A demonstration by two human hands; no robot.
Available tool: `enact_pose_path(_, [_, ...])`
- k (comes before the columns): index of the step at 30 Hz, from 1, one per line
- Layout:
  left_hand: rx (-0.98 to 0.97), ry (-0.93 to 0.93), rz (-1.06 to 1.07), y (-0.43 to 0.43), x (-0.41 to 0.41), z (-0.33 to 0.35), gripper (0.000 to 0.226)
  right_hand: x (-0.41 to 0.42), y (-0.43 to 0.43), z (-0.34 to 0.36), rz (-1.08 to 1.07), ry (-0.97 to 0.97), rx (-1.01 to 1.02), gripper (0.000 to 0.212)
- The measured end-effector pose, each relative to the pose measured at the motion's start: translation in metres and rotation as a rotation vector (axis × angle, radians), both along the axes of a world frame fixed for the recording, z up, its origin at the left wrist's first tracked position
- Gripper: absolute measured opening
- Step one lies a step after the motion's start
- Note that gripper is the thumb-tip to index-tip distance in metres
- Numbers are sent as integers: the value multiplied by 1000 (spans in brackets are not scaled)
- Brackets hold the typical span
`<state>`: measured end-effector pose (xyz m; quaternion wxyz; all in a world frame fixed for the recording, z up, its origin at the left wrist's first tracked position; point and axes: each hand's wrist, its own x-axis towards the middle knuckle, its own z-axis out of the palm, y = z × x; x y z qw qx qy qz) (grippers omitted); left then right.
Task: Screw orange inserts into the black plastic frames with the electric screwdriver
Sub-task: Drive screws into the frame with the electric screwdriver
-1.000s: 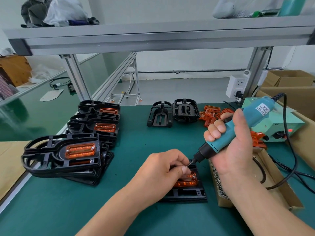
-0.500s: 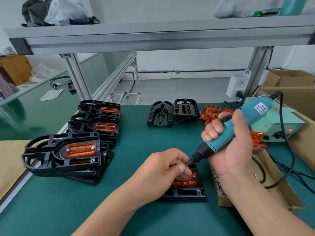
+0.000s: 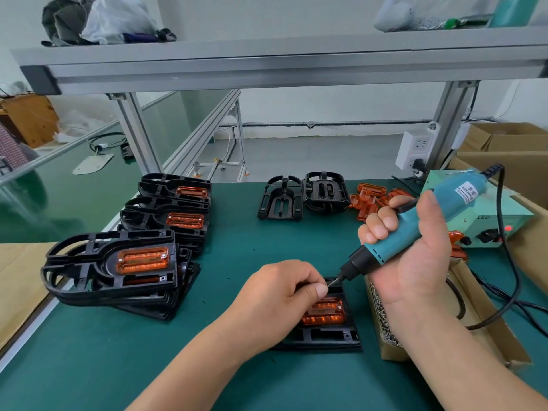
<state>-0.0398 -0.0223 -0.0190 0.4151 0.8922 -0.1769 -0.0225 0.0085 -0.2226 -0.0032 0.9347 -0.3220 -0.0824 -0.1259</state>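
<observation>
Table point(image 3: 243, 256) mat was dark green. Frames point(image 3: 112, 262) were black, inserts point(image 3: 142, 260) translucent orange. Screwdriver point(image 3: 430, 221) was teal with black nose; control box point(image 3: 510, 221) pale green.

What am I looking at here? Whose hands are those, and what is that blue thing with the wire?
The camera sits on a person's head, so you see their own two hands from above. The right hand grips an electric screwdriver, the blue tool with the wire. The left hand pinches what looks like a tiny screw at its tip, over a black frame with an orange insert. On the green table, finished frames are stacked at the left; empty frames and loose orange inserts wait at the back.
</observation>
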Motion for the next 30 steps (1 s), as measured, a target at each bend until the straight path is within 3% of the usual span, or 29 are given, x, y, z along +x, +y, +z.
enact_pose_path(7, [-103, 110, -48, 0, 0, -1, 6, 1, 2, -1, -13, 32, -17, 32])
enact_pose_path(24, [-88, 42, 22, -1, 2, -9, 4, 1, 6, -5, -18, 49, -10, 34])
enact_pose_path(30, [-109, -25, 39, 12, 12, -5, 16, 2, 5, -5, -19, 63, -5, 35])
